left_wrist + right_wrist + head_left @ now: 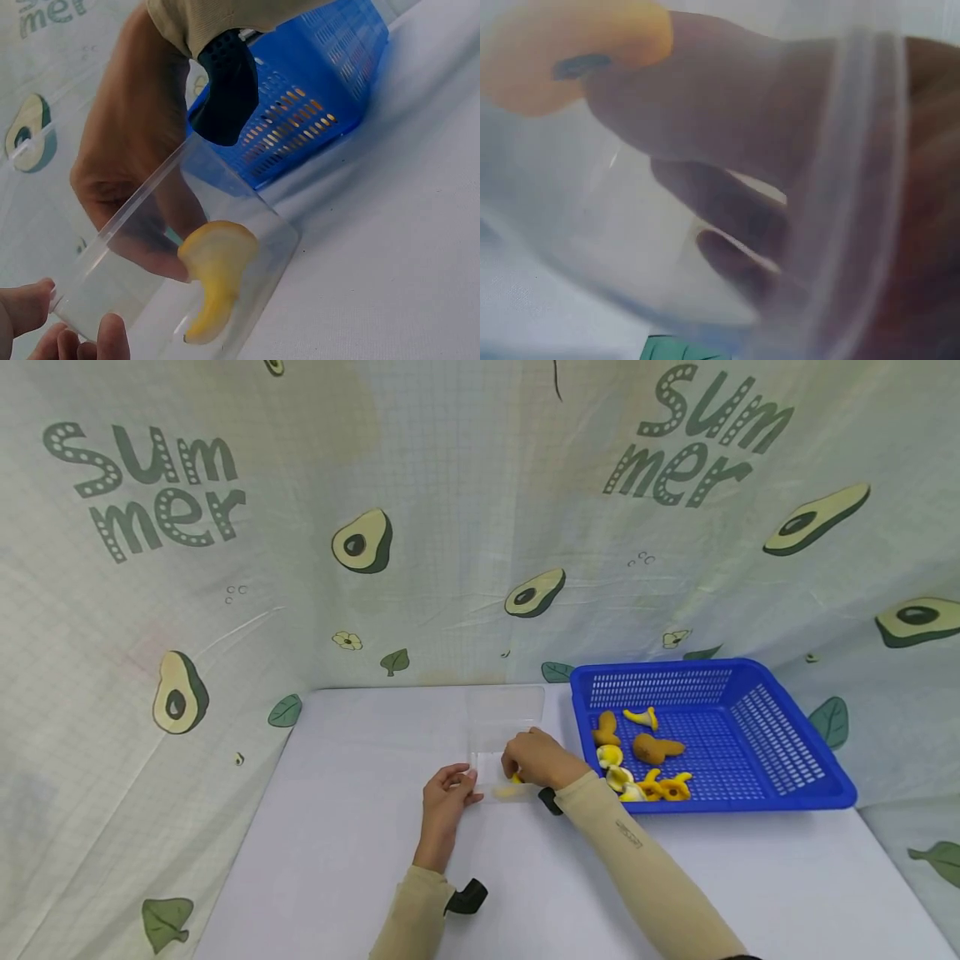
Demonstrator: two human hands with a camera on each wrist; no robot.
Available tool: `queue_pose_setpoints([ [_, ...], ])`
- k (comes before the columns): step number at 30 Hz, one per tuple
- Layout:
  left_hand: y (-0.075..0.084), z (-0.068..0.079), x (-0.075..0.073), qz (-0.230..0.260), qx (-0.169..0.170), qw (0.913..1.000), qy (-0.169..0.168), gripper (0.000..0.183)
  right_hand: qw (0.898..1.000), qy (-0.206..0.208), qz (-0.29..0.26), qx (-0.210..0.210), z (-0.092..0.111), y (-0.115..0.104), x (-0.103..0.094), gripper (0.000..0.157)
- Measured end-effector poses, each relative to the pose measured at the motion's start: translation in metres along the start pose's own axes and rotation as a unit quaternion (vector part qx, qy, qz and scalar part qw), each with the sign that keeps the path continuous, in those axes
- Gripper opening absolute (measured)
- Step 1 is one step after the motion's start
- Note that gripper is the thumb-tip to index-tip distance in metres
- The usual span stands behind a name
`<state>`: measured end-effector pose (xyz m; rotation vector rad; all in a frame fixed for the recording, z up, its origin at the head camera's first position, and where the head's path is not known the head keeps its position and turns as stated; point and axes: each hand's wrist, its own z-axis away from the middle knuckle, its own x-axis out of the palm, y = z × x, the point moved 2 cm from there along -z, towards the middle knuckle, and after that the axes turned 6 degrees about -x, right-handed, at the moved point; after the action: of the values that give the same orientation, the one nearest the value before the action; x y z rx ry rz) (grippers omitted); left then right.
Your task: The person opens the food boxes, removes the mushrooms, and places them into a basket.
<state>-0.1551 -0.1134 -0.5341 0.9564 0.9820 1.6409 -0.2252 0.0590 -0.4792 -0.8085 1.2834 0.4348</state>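
A clear plastic box (486,770) stands on the white table with its hinged lid (504,703) folded back. My left hand (444,802) pinches the box's left edge between thumb and fingers. From the right, my right hand (540,758) reaches down into the box, its fingers bent. At those fingertips is a yellow toy mushroom (217,262), seen through the clear wall in the left wrist view, with a pale flared cap and a curved stalk. The right wrist view, blurred by the plastic, shows a fingertip against an orange-yellow mushroom (577,52).
A blue perforated basket (787,727) stands to the right of the box. Along its left side lie several yellow mushrooms (609,756) and brown ones (654,749). Behind the white table (337,777) hangs a curtain (450,527) printed with avocados.
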Motion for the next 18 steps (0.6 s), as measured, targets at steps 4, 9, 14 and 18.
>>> queue_pose_setpoints([
  [4,0.0,0.0,0.0,-0.002,-0.001,1.0,0.006,0.031,1.0,0.01,0.004,-0.004,0.003,-0.002,-0.002,0.015],
  [9,-0.002,-0.001,0.001,-0.005,-0.005,0.9999,0.012,0.031,0.999,0.032,0.015,-0.008,0.008,-0.004,-0.006,0.012],
  [14,-0.002,-0.002,0.001,-0.005,-0.01,0.9998,0.015,0.032,0.997,0.065,0.037,-0.017,0.014,-0.004,-0.01,0.01],
  [18,-0.002,-0.001,0.001,-0.009,-0.013,0.9997,0.017,0.034,0.99,0.119,0.06,-0.043,0.024,-0.004,-0.015,0.014],
])
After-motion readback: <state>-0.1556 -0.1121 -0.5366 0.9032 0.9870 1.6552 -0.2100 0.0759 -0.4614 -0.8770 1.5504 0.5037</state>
